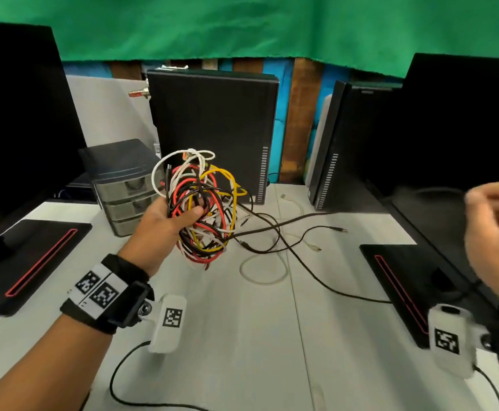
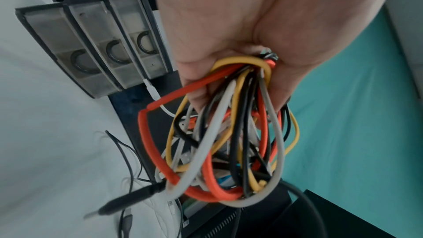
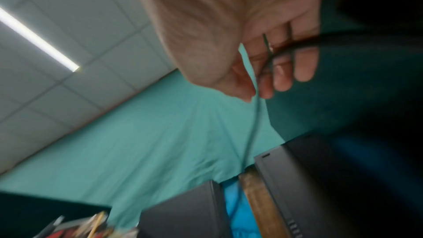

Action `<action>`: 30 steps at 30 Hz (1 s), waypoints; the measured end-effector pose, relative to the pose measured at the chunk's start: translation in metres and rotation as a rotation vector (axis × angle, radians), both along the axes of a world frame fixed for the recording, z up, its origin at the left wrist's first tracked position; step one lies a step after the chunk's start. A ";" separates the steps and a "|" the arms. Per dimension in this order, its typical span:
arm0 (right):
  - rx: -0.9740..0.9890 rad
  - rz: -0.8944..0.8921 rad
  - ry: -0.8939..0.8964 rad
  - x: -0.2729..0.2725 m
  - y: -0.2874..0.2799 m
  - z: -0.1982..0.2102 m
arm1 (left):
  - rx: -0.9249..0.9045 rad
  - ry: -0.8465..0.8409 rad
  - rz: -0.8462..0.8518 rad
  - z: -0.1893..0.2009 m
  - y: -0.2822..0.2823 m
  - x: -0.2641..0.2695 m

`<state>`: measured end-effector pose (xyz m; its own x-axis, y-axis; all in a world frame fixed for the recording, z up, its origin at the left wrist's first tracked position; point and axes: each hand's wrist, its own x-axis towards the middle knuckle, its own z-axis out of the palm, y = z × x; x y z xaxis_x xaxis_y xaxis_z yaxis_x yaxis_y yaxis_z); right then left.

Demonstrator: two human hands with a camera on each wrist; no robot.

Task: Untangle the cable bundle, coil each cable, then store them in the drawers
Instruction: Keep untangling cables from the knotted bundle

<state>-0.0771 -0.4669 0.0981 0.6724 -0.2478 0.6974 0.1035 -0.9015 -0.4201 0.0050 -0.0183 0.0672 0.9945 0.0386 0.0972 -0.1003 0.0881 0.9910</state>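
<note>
My left hand grips a tangled cable bundle of red, yellow, white and black cables and holds it up above the table's middle. The left wrist view shows my left hand with its fingers curled through the bundle's loops. A thin black cable runs out of the bundle toward the right. My right hand is raised at the right edge, blurred. In the right wrist view my right hand pinches the thin black cable. The grey three-drawer unit stands behind my left hand with all drawers closed.
Loose white and black cables lie on the white table. A black computer tower stands behind the bundle, another to the right. Monitors with black bases flank both sides.
</note>
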 end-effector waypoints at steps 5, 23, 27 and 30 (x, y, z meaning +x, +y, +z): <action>-0.133 0.185 0.045 -0.014 0.117 0.013 | 0.043 -0.068 -0.110 0.009 -0.022 -0.011; 0.461 0.623 0.121 -0.018 0.132 0.016 | -0.071 -0.113 -0.195 0.016 -0.037 -0.024; 0.427 0.697 0.281 -0.026 0.139 0.016 | 0.190 -0.254 -0.177 0.020 -0.041 -0.030; 0.052 0.672 0.616 -0.031 0.150 0.007 | 0.325 -0.305 -0.197 0.013 -0.048 -0.034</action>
<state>-0.1078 -0.3165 0.1054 0.9363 0.3095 0.1663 0.3439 -0.7108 -0.6135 -0.0285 -0.0666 0.0798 0.9042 -0.2279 0.3613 -0.4029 -0.1743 0.8985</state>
